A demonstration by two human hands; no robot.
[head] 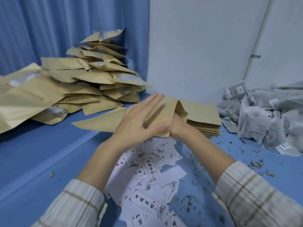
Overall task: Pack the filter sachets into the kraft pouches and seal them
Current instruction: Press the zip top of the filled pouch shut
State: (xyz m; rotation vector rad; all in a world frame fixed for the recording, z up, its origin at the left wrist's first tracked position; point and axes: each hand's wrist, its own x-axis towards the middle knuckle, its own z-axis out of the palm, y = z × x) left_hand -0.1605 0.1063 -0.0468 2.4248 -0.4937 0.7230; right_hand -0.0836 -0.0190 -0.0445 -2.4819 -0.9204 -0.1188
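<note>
kraft pouch (170,110) sits at the centre of the frame, held open above a flat stack of pouches (205,118). right hand (177,126) is pushed inside it, fingers hidden, so i cannot tell how they lie. left hand (141,122) lies flat on the pouch's outside, fingers straight, thumb against its lower edge. grey filter sachets (262,118) are heaped at the right edge. a pile of filled pouches (91,82) fills the upper left. printed white labels (150,182) are scattered at lower centre on the blue table (41,158), with leaf crumbs (255,164) to the lower right.
</note>
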